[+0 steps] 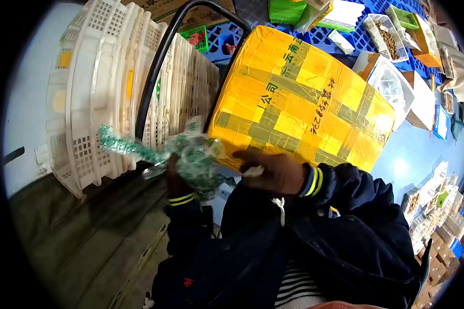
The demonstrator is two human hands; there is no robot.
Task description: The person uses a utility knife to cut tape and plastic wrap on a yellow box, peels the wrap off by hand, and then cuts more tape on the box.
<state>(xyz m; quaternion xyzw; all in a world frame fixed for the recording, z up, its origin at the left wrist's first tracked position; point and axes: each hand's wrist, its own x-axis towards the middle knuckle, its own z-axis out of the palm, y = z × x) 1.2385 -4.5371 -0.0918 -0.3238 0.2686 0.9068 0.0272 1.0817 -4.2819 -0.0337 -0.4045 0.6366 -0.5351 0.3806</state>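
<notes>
My left hand [176,177] is closed around a crumpled wad of clear plastic tape with green print [198,165]. A twisted strip of it trails out to the left, in front of the white crates. My right hand [278,172] is just right of the wad, at the near edge of a large carton wrapped in yellow tape [304,98]. Its fingers are curled and partly blurred, and a small pale piece shows at them; what it is I cannot make out. The carton carries green print and black handwriting.
Stacked white plastic crates [95,103] stand at the left, beside a black curved handle [149,82]. Blue pallets behind the carton bear a white basket [386,38] and green trays [286,11]. An open white-lined box [389,85] lies right; trays and cartons fill the far right.
</notes>
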